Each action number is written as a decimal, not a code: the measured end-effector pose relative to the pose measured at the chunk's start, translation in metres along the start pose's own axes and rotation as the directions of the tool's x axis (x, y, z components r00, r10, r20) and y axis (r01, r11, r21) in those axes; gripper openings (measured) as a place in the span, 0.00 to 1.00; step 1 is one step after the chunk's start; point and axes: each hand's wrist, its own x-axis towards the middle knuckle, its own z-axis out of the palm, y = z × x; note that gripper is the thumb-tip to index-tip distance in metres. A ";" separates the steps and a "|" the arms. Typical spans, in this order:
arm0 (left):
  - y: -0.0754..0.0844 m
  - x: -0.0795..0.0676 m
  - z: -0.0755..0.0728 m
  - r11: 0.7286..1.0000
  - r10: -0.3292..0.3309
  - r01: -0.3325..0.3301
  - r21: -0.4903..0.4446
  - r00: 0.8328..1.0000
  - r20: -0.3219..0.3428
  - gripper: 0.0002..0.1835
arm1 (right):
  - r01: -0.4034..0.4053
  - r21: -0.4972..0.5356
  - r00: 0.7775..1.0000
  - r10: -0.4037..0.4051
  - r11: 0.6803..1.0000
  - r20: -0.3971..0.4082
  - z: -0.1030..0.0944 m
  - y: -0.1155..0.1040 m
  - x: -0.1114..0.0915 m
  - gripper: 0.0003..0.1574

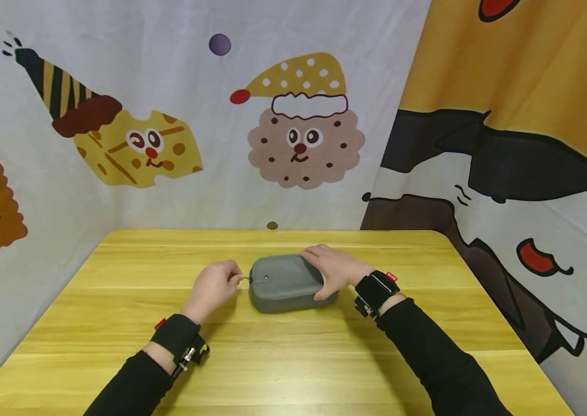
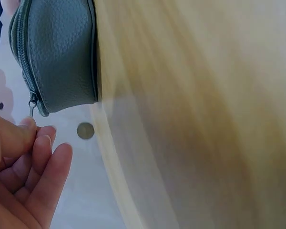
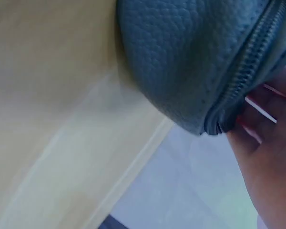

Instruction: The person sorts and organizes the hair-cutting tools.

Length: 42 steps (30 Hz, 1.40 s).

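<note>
A grey zippered pouch of grained, leather-like material lies on the wooden table in the head view. At its left end my left hand pinches the small metal zipper pull between thumb and index finger. The other left fingers are loosely bent below the pull in the left wrist view. My right hand grips the pouch's right end, thumb along the near side and fingers over the top. In the right wrist view, the zipper teeth run along that end, and the right fingertips are hidden behind the pouch.
The yellow wood-grain table reaches back to a white curtain with cartoon prints. Another printed curtain hangs along the right side. Both wrists wear black straps with small devices.
</note>
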 end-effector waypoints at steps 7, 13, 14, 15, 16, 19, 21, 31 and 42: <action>0.011 -0.007 0.004 0.998 0.036 -0.035 -0.055 0.999 0.019 0.07 | -0.006 -0.009 0.997 0.006 1.000 0.082 -0.008 0.012 -0.003 0.68; 0.013 -0.008 0.005 0.997 0.011 -0.009 -0.076 1.000 0.027 0.07 | -0.015 0.010 0.992 0.014 1.000 0.123 -0.012 0.015 -0.002 0.73; 0.013 -0.009 0.005 0.997 0.007 -0.004 -0.083 0.999 0.031 0.07 | -0.019 0.022 0.992 0.016 1.000 0.128 -0.012 0.015 -0.002 0.75; 0.012 -0.009 0.006 0.996 0.004 -0.001 -0.086 0.999 0.032 0.07 | -0.027 0.036 0.991 0.022 0.999 0.135 -0.012 0.015 -0.002 0.76; 0.012 -0.009 0.006 0.996 0.003 0.000 -0.088 0.999 0.033 0.06 | -0.033 0.052 0.991 0.025 0.998 0.134 -0.012 0.015 -0.002 0.77; 0.012 -0.010 0.007 0.995 0.001 0.002 -0.098 0.999 0.034 0.06 | -0.050 0.097 0.993 0.039 0.994 0.108 -0.011 0.012 -0.002 0.74; 0.011 -0.010 0.007 0.995 -0.004 0.007 -0.100 0.999 0.032 0.06 | -0.053 0.103 0.996 0.045 0.993 0.072 -0.008 0.009 0.001 0.70; 0.010 -0.012 0.009 0.994 -0.005 0.007 -0.106 1.000 0.019 0.07 | -0.017 0.076 0.995 0.024 0.997 -0.098 0.001 -0.031 0.028 0.55; 0.012 -0.011 0.008 0.996 0.004 -0.002 -0.089 1.000 0.016 0.08 | -0.041 0.065 0.999 0.042 0.997 -0.010 -0.007 -0.057 0.061 0.46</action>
